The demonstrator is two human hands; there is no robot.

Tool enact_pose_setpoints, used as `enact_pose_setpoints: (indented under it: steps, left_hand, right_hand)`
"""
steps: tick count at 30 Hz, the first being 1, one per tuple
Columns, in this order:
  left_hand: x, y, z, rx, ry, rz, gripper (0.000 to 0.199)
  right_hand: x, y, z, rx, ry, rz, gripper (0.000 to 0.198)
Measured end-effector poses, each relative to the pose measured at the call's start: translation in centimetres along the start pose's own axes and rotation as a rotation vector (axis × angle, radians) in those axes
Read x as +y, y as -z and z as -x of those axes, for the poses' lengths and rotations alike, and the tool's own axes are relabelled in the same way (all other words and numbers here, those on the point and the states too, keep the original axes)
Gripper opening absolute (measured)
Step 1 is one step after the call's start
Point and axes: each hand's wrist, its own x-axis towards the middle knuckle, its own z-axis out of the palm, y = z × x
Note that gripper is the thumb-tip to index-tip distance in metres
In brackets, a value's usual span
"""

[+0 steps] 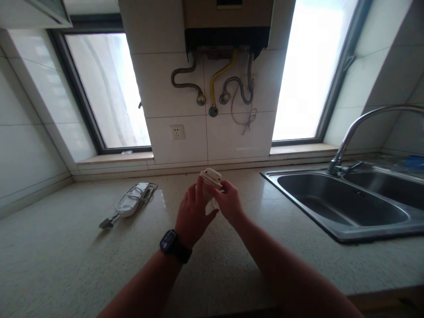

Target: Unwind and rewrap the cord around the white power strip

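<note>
Above the counter, near the wall, both hands hold a white device (pixel 212 173) with a rounded end and a white cord wrapped around it. My left hand (pixel 194 214), with a black watch on the wrist, grips it from the left, its thumb reaching to the right underneath. On the other side, my right hand (pixel 231 201) has its fingers closed at the wound cord. The hands hide much of the device, so its exact kind is unclear. Further left on the counter lies a white power strip (pixel 130 201), its grey cable bundled over it and its plug (pixel 107 222) pointing toward me.
A steel double sink (pixel 331 234) with a curved faucet (pixel 351 126) is set into the counter (pixel 82 265) on the right. On the tiled wall are a socket (pixel 177 132) and a water heater (pixel 228 17) with hoses. Windows flank it.
</note>
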Motion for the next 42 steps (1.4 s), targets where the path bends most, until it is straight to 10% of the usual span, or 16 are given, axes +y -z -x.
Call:
enact_pose_setpoints:
  steps: [6,17,25,35,42]
  left_hand:
    - [-0.3,0.5,-0.2,0.152,0.2,0.136,0.099]
    - [-1.7,2.6,-0.9,-0.227,0.513,1.236,0.058]
    - [-0.2,2.9,-0.8,-0.285,0.589,1.623,0.02]
    - [-0.3,2.5,-0.2,-0.576,0.559,1.923,0.037]
    - [-1.6,2.7,-0.4,-0.518,0.512,1.691,0.049]
  right_hand:
    - [-1.8,-0.6,1.3,-0.282,-0.002,-0.23,0.046]
    - [-1.0,3.4,-1.7,-0.746,0.012,-0.354,0.037]
    - [-0.5,4.2,-1.9,-0.715,0.046,-0.377,0.034]
    - [-0.7,3.0,-1.5,-0.698,0.045,-0.424,0.039]
    - [-0.3,2.8,-1.3,-0.713,-0.001,-0.46,0.056]
